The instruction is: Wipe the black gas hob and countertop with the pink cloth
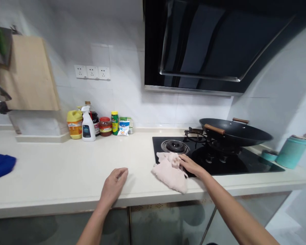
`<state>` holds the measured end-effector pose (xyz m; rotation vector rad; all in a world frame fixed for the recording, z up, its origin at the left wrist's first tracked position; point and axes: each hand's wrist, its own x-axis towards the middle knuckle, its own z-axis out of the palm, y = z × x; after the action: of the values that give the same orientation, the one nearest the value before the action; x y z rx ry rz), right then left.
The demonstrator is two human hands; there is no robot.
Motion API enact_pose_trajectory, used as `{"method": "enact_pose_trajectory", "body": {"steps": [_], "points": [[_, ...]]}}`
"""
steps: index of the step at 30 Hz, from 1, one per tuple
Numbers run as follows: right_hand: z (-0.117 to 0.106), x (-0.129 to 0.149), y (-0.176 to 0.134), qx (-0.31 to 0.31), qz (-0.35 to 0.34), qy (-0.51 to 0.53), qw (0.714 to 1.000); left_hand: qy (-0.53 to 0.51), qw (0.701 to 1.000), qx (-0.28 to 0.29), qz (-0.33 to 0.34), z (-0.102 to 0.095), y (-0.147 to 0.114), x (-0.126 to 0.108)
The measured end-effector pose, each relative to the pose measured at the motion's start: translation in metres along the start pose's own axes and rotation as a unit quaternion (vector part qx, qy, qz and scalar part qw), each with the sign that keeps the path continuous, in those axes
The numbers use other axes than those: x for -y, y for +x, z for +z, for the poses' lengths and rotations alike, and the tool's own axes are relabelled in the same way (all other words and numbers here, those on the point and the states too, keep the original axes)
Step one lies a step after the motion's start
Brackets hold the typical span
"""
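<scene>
A pale pink cloth (pixel 172 173) lies bunched across the stove's front left corner and hangs over onto the counter. My right hand (pixel 191 165) grips its gathered upper end, beside the left burner (pixel 175 146). Left of the cloth, my left hand (pixel 114 185) rests at the counter's front with its fingers loosely bent and a gap by the thumb. Nothing shows in that hand. The black glass stove (pixel 219 166) lies under and to the right of my right hand.
A large wok (pixel 244 131) with wooden handles sits on the right burner. A teal canister (pixel 292 151) and a small teal tin (pixel 269 155) stand at far right. Bottles, including a white spray bottle (pixel 88 126), line the wall. A blue cloth (pixel 1 166) lies far left. The range hood (pixel 193 41) overhangs the stove.
</scene>
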<state>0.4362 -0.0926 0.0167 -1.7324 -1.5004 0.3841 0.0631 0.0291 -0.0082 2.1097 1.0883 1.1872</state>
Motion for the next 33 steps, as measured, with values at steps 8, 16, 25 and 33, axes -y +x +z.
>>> {"method": "enact_pose_trajectory", "body": {"steps": [8, 16, 25, 33], "points": [[-0.067, -0.05, 0.016, -0.22, -0.002, -0.005, 0.976, 0.074, 0.987, 0.069, 0.128, 0.046, -0.003, -0.065], [-0.07, -0.008, 0.074, -0.3, -0.087, -0.009, 0.95, 0.192, 0.894, 0.358, 0.19, 0.158, 0.03, -0.157], [-0.078, -0.049, 0.087, -0.395, -0.215, -0.061, 0.891, 0.169, 0.824, 0.479, 0.25, 0.215, 0.051, -0.192], [-0.088, -0.056, 0.078, -0.39, -0.223, -0.124, 0.885, 0.159, 0.832, 0.431, 0.311, 0.285, 0.059, -0.222]]}}
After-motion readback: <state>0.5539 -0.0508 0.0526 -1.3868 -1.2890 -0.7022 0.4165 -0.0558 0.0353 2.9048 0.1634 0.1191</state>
